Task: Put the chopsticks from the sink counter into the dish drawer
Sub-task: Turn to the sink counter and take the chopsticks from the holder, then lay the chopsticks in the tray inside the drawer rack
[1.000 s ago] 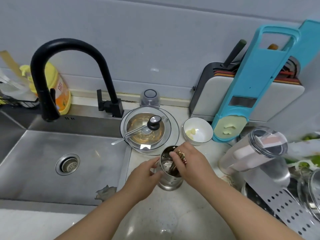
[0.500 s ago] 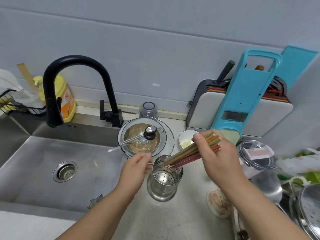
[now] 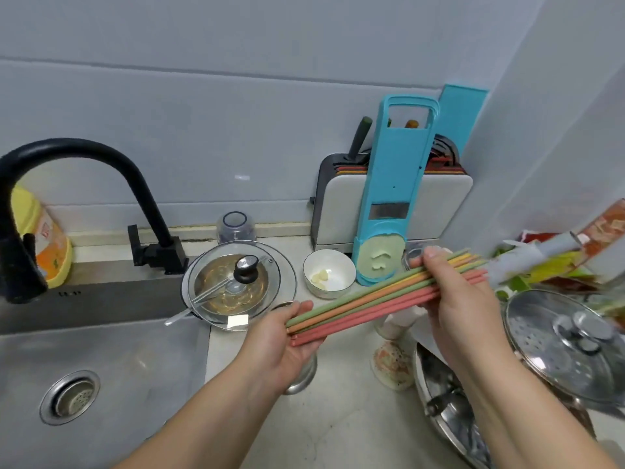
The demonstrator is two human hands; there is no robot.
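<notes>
A bundle of several coloured chopsticks, green, orange and pink, lies nearly level above the counter. My right hand grips the bundle near its thicker end. My left hand is cupped under the thin tips, palm up, touching them. The steel chopstick holder stands on the counter beneath my left hand, mostly hidden by it. No dish drawer is in view.
The sink with its black faucet fills the left. A glass pot lid and white bowl sit behind the hands. A blue slicer leans on a knife block. Steel pots crowd the right.
My right hand drew the chopsticks up out of the steel holder and laid them level. My left hand let go of the holder and moved under the tips.
</notes>
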